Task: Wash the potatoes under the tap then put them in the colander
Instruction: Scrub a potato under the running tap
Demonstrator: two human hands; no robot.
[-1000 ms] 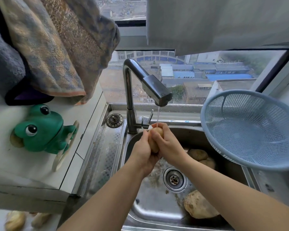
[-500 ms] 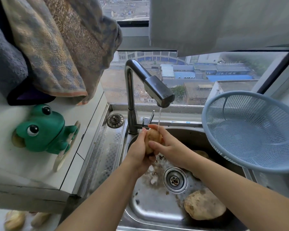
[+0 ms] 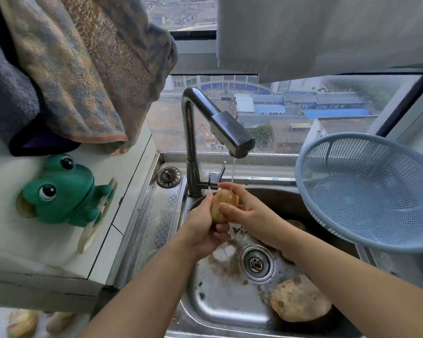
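A small tan potato [image 3: 224,203] is under the thin stream from the tap [image 3: 232,135]. My left hand [image 3: 204,230] cups it from below and the left, fingers curled round it. My right hand [image 3: 249,213] grips it from the right, thumb and fingers across its face. A large dirty potato [image 3: 299,304] lies in the steel sink [image 3: 220,311] at the front right. Another potato [image 3: 296,224] shows partly behind my right wrist. The blue colander [image 3: 376,189] sits tilted on the sink's right edge, with nothing in it.
A green frog holder [image 3: 61,191] stands on the white ledge at the left. Towels [image 3: 83,69] hang above it. The drain [image 3: 256,263] sits mid-sink amid dirt specks. A sink plug [image 3: 169,176] lies beside the tap base. A window is behind the sink.
Both hands have turned the potato under the stream, so more of its face shows now. My right hand has shifted to the right side of it.
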